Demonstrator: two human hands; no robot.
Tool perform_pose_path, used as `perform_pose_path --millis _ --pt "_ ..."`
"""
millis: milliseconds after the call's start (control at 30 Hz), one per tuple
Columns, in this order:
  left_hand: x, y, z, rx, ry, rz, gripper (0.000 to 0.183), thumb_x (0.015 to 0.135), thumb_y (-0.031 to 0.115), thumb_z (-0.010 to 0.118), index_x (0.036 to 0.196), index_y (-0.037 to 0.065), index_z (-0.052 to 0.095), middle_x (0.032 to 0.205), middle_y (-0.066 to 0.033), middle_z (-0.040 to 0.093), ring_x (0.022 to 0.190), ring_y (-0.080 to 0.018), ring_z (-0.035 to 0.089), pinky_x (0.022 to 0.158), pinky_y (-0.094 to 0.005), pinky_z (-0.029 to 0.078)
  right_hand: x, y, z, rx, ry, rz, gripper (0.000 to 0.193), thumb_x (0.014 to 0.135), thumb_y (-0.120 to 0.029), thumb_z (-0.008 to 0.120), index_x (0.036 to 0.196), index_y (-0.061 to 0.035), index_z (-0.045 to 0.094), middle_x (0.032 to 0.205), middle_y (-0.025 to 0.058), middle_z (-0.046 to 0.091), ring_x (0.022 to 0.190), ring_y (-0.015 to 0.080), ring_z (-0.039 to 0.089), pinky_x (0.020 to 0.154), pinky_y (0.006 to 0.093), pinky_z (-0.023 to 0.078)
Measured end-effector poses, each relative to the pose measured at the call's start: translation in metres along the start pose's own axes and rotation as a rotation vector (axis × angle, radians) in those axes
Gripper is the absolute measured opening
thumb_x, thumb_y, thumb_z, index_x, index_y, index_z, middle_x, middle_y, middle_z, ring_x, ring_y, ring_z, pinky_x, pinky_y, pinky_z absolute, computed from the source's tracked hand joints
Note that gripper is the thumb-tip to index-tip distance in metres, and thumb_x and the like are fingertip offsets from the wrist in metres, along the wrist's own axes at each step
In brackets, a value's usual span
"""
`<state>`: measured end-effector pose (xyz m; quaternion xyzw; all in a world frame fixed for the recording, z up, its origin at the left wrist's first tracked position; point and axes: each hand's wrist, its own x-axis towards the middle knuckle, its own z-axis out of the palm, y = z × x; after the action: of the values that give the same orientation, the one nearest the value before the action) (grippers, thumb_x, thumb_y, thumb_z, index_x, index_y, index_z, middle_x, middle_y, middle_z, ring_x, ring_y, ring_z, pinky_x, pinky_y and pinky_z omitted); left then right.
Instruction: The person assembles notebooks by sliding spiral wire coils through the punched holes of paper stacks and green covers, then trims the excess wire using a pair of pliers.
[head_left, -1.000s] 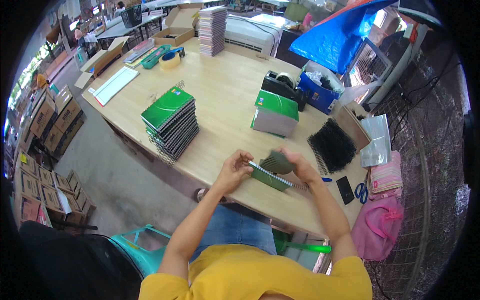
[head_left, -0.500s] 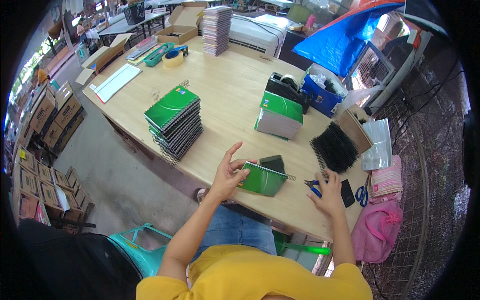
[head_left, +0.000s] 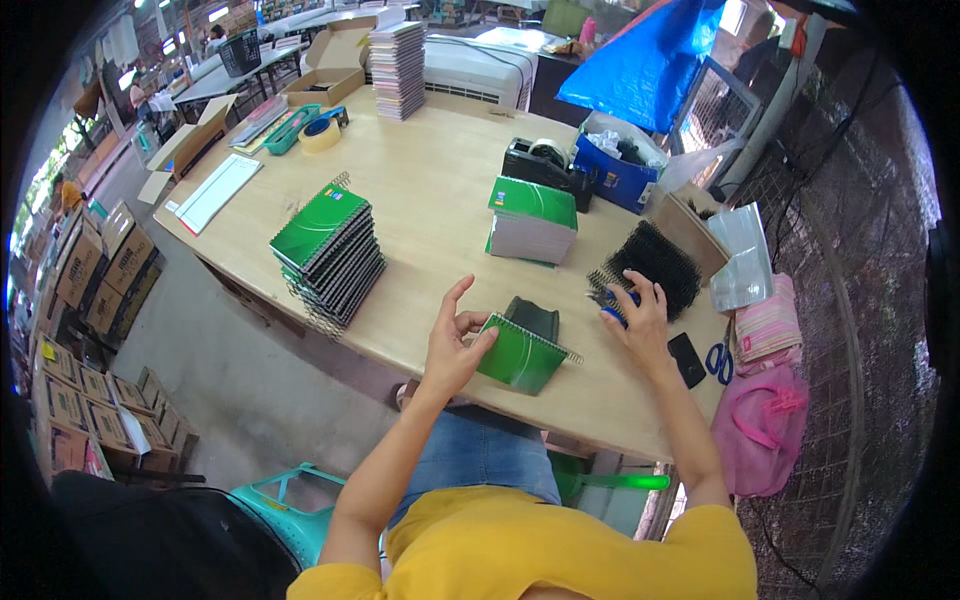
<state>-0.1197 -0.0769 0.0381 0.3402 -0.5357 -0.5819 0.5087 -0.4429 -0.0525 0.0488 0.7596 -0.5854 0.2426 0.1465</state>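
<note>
My left hand (head_left: pixel 458 345) pinches the upper left corner of a green spiral notebook (head_left: pixel 523 357), its index finger raised. A loose end of the coil sticks out past the notebook's right edge. Behind the notebook, a dark block (head_left: pixel 532 317) rests on the table. My right hand (head_left: pixel 643 322) is closed around blue-handled pliers (head_left: pixel 616 308), whose jaws point toward the left side of a pile of black spiral coils (head_left: pixel 656 268). On the left stands a stack of green coiled notebooks (head_left: pixel 330 250), and farther back sits a block of green-covered pages (head_left: pixel 533 220) without visible coils.
Blue scissors (head_left: pixel 720 362) and a black phone-like slab (head_left: pixel 686 360) lie right of my right hand. A tape dispenser (head_left: pixel 545 165) and a blue box (head_left: pixel 615 180) stand at the back right. Clear plastic sleeves (head_left: pixel 742 260) and a pink bag (head_left: pixel 760 430) are at the right edge.
My right hand has moved away from me with the pliers, up to the coil pile. My left hand still holds the notebook, which is tilted a little more. The whole view has shifted slightly.
</note>
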Motion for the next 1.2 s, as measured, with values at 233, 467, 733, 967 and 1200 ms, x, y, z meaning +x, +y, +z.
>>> perform_pose_path --millis 233,467,733,967,1200 --pt "-0.002 0.002 0.006 0.018 -0.075 -0.037 0.085 0.088 -0.005 0.068 0.158 0.014 0.024 0.099 -0.0074 0.070 0.086 -0.0078 0.063 0.064 -0.0196 0.049 0.063 -0.091 -0.060 -0.103 -0.017 -0.527 0.052 0.076 -0.034 0.080 0.123 -0.0148 0.067 0.115 0.0011 0.062 0.112 0.0219 0.058 0.116 0.0567 0.029" --pt "-0.001 0.013 0.005 0.059 -0.109 -0.076 0.086 0.088 -0.004 0.068 0.159 0.014 0.022 0.097 -0.0079 0.071 0.084 -0.0075 0.064 0.063 -0.0196 0.048 0.081 -0.095 -0.066 -0.223 0.063 -0.757 0.040 0.079 -0.028 0.072 0.115 -0.0110 0.070 0.107 0.0005 0.062 0.108 0.0188 0.060 0.115 0.0524 0.035" --pt "-0.001 0.011 0.002 0.071 -0.096 -0.060 0.085 0.088 -0.003 0.067 0.159 0.013 0.021 0.098 -0.0082 0.071 0.085 -0.0090 0.064 0.069 -0.0216 0.050 0.078 -0.099 -0.072 -0.130 0.036 -0.719 0.033 0.084 -0.024 0.066 0.114 -0.0098 0.071 0.102 -0.0003 0.062 0.106 0.0171 0.061 0.113 0.0514 0.038" --pt "-0.004 0.010 -0.001 0.048 -0.121 -0.038 0.086 0.089 -0.004 0.066 0.159 0.014 0.020 0.098 -0.0080 0.071 0.086 -0.0095 0.064 0.069 -0.0220 0.050 0.080 -0.102 -0.067 -0.207 0.045 -0.786 0.030 0.086 -0.020 0.062 0.113 -0.0101 0.072 0.105 -0.0005 0.063 0.105 0.0164 0.062 0.111 0.0502 0.038" --pt "-0.005 0.014 -0.001 0.094 -0.103 -0.058 0.086 0.088 -0.005 0.067 0.159 0.015 0.021 0.097 -0.0065 0.071 0.087 -0.0087 0.064 0.070 -0.0212 0.049 0.074 -0.104 -0.065 -0.032 -0.098 -0.673 0.034 0.083 -0.027 0.071 0.112 -0.0089 0.071 0.106 0.0012 0.064 0.102 0.0184 0.062 0.108 0.0491 0.040"
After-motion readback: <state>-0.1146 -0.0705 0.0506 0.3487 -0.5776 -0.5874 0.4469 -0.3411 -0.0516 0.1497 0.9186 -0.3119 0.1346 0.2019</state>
